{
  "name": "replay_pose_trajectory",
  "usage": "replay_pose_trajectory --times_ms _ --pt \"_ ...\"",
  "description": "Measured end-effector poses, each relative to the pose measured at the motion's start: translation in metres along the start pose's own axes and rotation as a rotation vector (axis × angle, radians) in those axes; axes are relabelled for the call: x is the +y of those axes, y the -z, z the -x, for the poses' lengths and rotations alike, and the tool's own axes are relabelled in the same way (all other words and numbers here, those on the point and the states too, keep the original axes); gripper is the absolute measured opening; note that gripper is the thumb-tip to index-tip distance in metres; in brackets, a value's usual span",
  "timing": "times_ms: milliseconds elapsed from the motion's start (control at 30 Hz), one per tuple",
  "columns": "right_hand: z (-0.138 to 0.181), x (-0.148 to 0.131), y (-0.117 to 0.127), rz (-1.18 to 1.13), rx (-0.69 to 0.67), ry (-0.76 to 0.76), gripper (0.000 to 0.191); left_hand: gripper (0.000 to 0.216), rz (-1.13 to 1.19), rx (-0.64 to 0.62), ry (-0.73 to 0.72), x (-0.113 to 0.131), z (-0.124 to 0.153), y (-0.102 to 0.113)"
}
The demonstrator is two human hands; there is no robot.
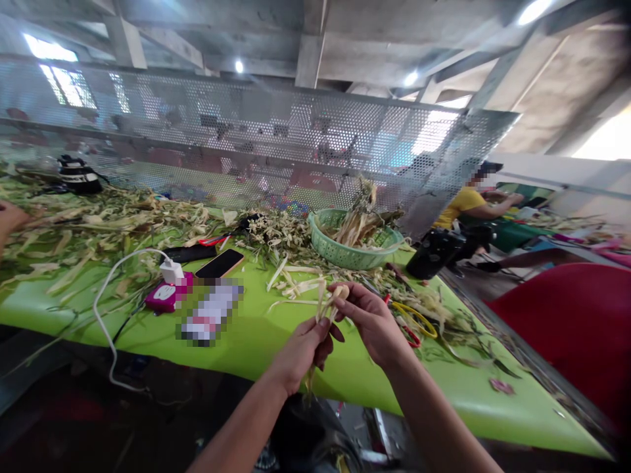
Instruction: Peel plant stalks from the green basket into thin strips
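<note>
My left hand (pixel 306 348) is closed around the lower part of a small bundle of pale dried husk strips (pixel 323 303); the ends hang below the fingers. At the top of the same bundle, my right hand (pixel 369 318) pinches the strips between thumb and fingers. Both hands nearly touch each other above the green table cover (pixel 261 328). Just beyond them lie loose pale husk strips (pixel 300 284). Scissors with yellow handles (pixel 419 320) rest to the right of my right hand, with red handles (pixel 412 337) beside them.
A green basket (pixel 340 253) holds dried husks. Husk scraps (pixel 123 217) cover the table's back. Left stand a phone (pixel 219 263), a blurred phone-like object (pixel 211 312) and a pink power block (pixel 167 292) with white cable. A black container (pixel 434 253), red chair (pixel 566 328) and seated person (pixel 461 203) are right.
</note>
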State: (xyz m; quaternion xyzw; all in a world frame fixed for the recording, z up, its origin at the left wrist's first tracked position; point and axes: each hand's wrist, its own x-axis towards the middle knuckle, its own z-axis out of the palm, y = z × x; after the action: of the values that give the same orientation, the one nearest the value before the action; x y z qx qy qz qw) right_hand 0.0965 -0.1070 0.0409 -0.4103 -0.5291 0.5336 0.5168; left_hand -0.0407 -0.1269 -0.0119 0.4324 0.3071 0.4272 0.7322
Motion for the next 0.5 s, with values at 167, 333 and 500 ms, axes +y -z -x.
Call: replay_pose_trajectory --times_ms 167,333,500 --pt "-0.0028 0.0012 0.0041 0.016 -0.006 0.013 0.030 0.051 -0.079 -0.034 0.016 -0.0016 0.0018 -0.0011" --pt "-0.0035 0.0001 0.0077 0.079 -0.132 -0.059 0.024 0.053 -0.115 -0.065 0.059 -0.0029 0.0006 -0.0003" --pt "-0.0074 0.0037 0.0100 0.073 0.004 0.038 0.022 0.048 0.043 -0.049 0.045 -0.0020 0.0023 0.0023"
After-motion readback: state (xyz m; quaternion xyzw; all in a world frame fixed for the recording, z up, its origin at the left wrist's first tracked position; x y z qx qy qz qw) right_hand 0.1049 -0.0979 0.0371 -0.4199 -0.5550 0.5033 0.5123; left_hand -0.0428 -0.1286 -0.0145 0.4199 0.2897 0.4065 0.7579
